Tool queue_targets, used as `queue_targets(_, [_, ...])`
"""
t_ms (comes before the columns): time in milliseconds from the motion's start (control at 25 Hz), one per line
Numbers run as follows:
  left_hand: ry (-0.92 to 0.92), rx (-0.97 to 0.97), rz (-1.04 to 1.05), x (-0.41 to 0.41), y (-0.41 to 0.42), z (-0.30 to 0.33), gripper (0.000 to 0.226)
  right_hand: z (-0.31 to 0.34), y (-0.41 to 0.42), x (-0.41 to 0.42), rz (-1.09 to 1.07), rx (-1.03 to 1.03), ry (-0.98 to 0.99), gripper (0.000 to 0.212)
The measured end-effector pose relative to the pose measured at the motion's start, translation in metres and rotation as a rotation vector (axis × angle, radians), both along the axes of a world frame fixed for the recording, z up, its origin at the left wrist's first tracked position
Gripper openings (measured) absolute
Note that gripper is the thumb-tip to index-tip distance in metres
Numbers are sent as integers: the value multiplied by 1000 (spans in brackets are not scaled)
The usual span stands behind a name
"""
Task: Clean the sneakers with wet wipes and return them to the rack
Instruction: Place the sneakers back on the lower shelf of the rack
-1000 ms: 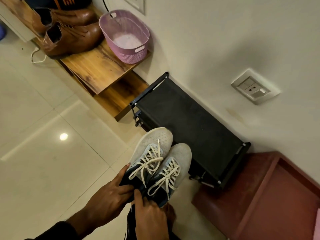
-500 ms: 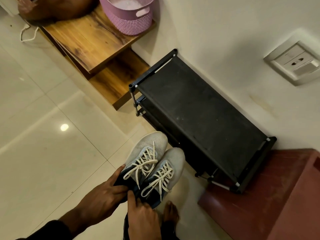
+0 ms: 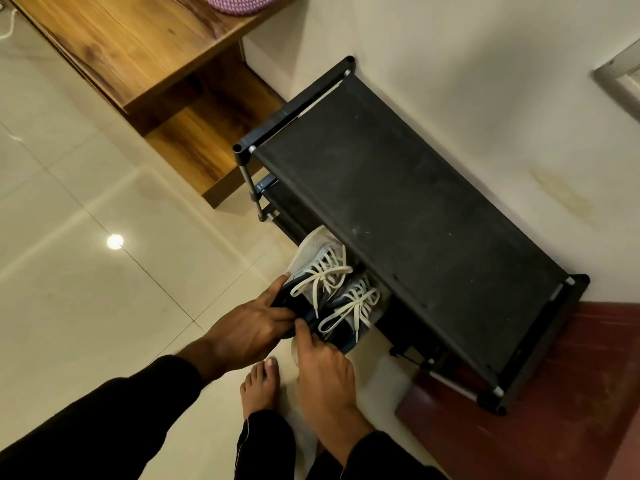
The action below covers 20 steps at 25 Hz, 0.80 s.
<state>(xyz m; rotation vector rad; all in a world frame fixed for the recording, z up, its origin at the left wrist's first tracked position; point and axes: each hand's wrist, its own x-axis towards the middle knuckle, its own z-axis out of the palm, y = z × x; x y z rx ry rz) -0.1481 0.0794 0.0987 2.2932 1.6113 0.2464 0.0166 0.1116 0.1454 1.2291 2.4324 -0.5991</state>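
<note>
Two grey-white sneakers with white laces lie side by side, toes pointing under the top shelf of the black shoe rack (image 3: 408,216). The left sneaker (image 3: 317,261) and the right sneaker (image 3: 360,299) are partly hidden by that shelf. My left hand (image 3: 249,327) grips the heel of the left sneaker from the left side. My right hand (image 3: 322,372) holds the heel of the right sneaker, thumb on top. No wet wipes are in view.
A wooden stepped shelf (image 3: 138,46) stands left of the rack, with a pink basket (image 3: 239,3) at its top edge. A red mat (image 3: 571,393) lies at the right. My bare foot (image 3: 259,386) is on the glossy tiled floor (image 3: 86,271). A wall socket (image 3: 623,74) is at far right.
Both hands have carried the sneaker pair lower and forward, so the toes now sit under the rack's top shelf. The view has tilted down; the brown shoes have left the frame.
</note>
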Motion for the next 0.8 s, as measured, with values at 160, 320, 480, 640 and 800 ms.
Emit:
queue_targets(160, [-46, -7, 28, 4, 31, -9, 26, -6, 29, 4, 5, 24, -29, 71])
queue_targets(320, [-40, -29, 31, 10, 58, -18, 27, -12, 53, 8, -17, 26, 24, 70])
queue_targets(480, [-25, -47, 31, 10, 75, -23, 32, -15, 71, 10, -48, 11, 19, 72])
queue_targets(640, [-31, -48, 43, 10, 79, -25, 34, -14, 75, 8, -57, -10, -6, 73])
queue_targets(800, [-31, -54, 32, 8, 84, -29, 34, -17, 78, 5, -61, -13, -12, 71])
